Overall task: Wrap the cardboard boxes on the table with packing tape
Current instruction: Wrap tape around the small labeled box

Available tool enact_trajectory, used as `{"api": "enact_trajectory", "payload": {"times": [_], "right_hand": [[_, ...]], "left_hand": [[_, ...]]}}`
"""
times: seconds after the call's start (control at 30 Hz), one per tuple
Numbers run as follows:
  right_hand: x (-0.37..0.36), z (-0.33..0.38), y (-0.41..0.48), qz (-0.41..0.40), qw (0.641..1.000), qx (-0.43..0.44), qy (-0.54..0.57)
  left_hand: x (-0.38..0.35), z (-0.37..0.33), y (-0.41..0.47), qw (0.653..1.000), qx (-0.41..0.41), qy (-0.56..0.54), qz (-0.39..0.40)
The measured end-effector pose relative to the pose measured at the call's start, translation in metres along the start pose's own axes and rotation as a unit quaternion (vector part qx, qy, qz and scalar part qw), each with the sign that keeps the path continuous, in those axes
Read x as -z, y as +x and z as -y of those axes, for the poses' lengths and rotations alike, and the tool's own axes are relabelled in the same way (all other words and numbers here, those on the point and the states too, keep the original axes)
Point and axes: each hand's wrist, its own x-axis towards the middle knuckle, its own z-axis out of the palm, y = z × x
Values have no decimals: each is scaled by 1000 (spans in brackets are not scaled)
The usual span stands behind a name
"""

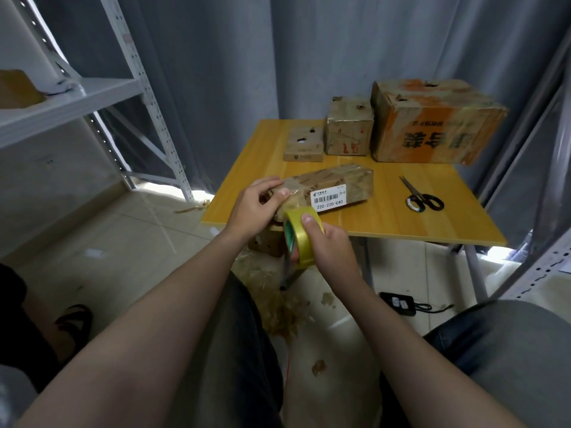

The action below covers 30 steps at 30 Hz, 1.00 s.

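A flat cardboard box (336,183) with a white barcode label lies at the near left edge of the yellow table (386,217), glossy with tape. My left hand (258,205) grips its near left end, thumb on top. My right hand (324,242) holds a yellow roll of packing tape (301,239) just off the table's front edge, right below that end of the box, thumb on the roll's rim.
Three more boxes stand along the back of the table: a small flat one (304,143), a taller one (349,128) and a large orange-printed one (432,122). Black-handled scissors (421,196) lie to the right. Tape scraps (278,301) litter the floor. A metal shelf (71,100) stands left.
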Motion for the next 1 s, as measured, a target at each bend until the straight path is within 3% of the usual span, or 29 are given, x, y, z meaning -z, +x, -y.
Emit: {"api": "enact_trajectory", "payload": {"times": [0.23, 0.37, 0.63, 0.8, 0.9, 1.0], "right_hand": [[-3, 5, 5, 0, 998, -66, 15], [-3, 5, 2, 0, 999, -40, 8], [-9, 3, -1, 0, 998, -21, 61], [-8, 3, 5, 17, 996, -57, 65], [-7, 4, 8, 28, 994, -74, 79], [-7, 9, 12, 39, 991, -94, 87]], "left_hand": [[6, -13, 15, 997, 78, 12, 6], [12, -22, 24, 991, 135, -13, 9], [24, -50, 31, 957, 262, -28, 120], [21, -51, 34, 944, 295, -52, 138], [22, -46, 37, 957, 256, 86, 101], [23, -44, 39, 981, 98, 168, 20]]}}
